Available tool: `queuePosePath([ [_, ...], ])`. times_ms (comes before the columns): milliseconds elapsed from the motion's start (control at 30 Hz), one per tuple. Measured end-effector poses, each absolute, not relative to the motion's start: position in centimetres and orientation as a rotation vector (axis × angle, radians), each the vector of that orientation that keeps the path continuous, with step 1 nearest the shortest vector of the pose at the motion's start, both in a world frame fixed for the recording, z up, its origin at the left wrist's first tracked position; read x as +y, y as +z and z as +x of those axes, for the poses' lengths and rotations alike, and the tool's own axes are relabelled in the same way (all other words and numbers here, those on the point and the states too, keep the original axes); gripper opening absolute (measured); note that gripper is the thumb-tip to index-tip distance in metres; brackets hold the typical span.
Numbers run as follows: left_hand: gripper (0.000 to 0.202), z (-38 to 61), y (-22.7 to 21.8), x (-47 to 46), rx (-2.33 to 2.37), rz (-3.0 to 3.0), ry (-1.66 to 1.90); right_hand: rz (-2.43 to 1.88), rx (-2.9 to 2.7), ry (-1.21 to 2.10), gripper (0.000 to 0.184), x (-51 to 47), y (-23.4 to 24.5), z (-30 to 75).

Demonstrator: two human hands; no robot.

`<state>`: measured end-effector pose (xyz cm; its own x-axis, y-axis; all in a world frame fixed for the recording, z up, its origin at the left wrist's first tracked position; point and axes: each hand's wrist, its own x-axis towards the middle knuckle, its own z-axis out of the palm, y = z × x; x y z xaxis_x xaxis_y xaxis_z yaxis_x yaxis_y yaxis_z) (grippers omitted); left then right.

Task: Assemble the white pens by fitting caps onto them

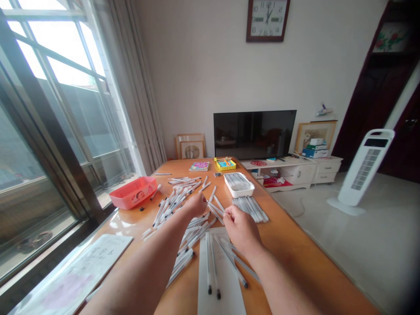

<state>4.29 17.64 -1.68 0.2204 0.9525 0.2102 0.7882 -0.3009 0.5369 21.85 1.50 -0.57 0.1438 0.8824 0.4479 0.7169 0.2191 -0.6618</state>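
Observation:
My left hand (197, 204) is closed just above the middle of the table, over a spread of loose pens (173, 201). What its fingers hold is hidden, though a small dark bit shows at the fingertips. Opposite it, my right hand (242, 228) is closed in a pinch, thumb against forefinger, at the end of a slim whitish pen (216, 208) that lies between the two hands. Below them, several clear pens with black tips (215, 267) rest on a white sheet (203, 297). More pens (185, 260) lie beside the sheet, partly behind my left forearm.
A white tray (244, 192) of pens stands at the right, with a row of pens (251, 209) before it. A pink basket (134, 199) is at the left edge. Farther back are a yellow box (229, 166) and a booklet (199, 166). A covered paper (78, 271) lies near left.

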Motion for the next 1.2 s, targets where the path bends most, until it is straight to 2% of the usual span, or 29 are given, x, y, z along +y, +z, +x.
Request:
queuePosePath([
  [200,0.021,3.7,1.0,16.6,1.439,1.954,1.139,-1.519,-1.606,0.280,0.018,1.4,-0.6,21.7],
  [400,0.024,3.5,3.5,14.1,1.206,1.550,1.448,-1.491,-1.579,0.346,0.019,1.6,-0.9,21.8],
  [533,0.024,3.1,4.0,11.5,1.064,1.330,1.438,-1.455,-1.599,0.470,0.022,1.8,-1.4,21.4],
  [667,0.024,2.7,3.3,8.7,0.959,1.140,1.413,-1.314,-1.602,0.703,0.041,2.0,-1.8,20.5],
  [800,0.023,2.6,2.1,6.1,0.913,0.930,1.413,-1.212,-1.514,1.040,0.032,1.5,-1.6,19.9],
  [900,0.022,2.4,1.4,4.3,0.912,0.838,1.414,-1.173,-1.350,1.222,0.031,0.9,-0.9,20.0],
  [1200,0.022,1.8,0.7,0.7,0.887,0.788,1.278,-0.937,-0.864,1.403,0.031,1.0,-0.3,20.4],
])
